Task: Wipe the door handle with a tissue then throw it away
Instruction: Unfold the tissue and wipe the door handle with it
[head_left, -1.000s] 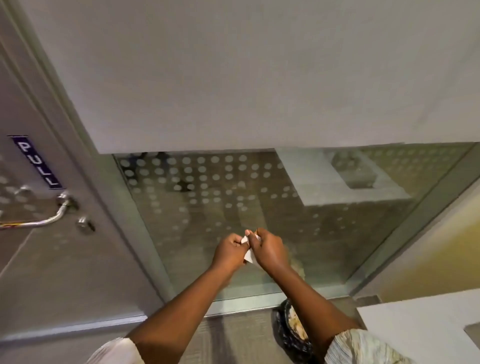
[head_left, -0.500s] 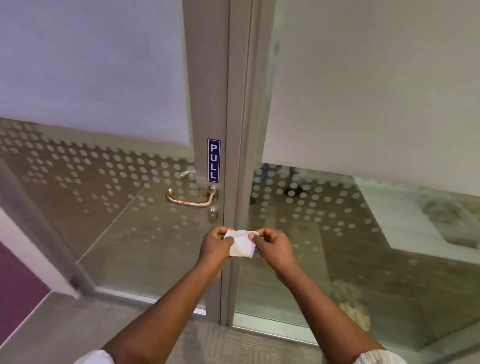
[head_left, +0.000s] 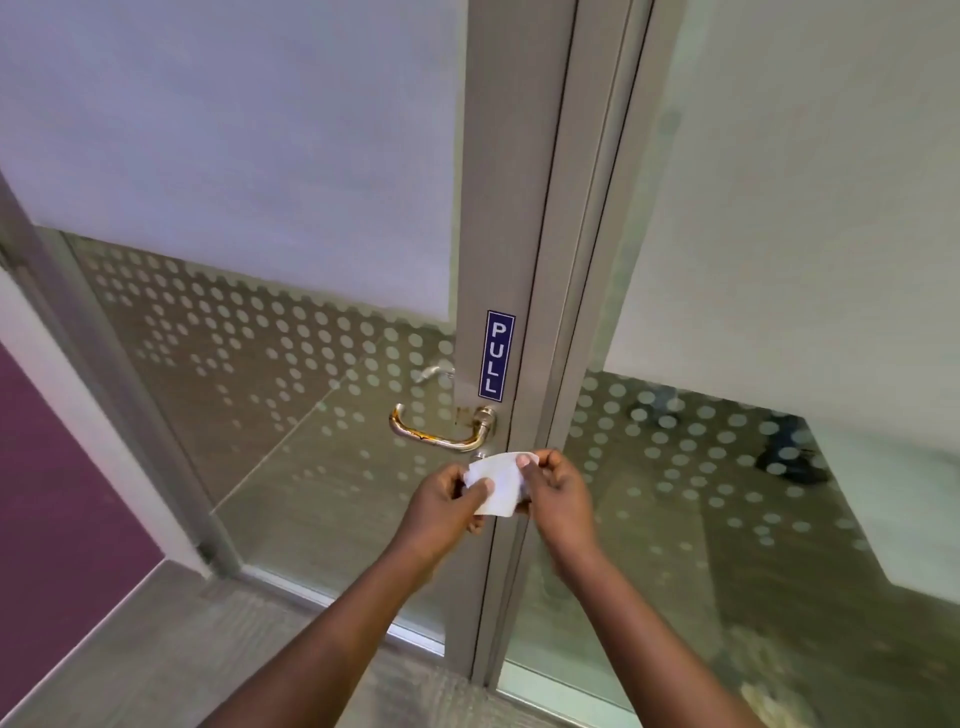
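Note:
A metal lever door handle (head_left: 441, 434) with brownish stains sticks out to the left from the grey frame of a glass door (head_left: 291, 395). Just below and to the right of it, both hands hold a small white tissue (head_left: 493, 484) spread between them. My left hand (head_left: 447, 501) pinches its left edge and my right hand (head_left: 558, 491) pinches its top right edge. The tissue hangs a short way in front of the handle without touching it.
A blue PULL sign (head_left: 497, 356) is fixed on the door frame above the handle. A fixed glass panel (head_left: 727, 467) with frosted dots stands to the right. A purple wall (head_left: 57, 499) lies at the left. Grey carpet (head_left: 171, 649) covers the floor.
The view has swung left from the glass panel onto the door, bringing the handle to the middle. Both hands have opened the crumpled tissue out flat and raised it close to the handle.

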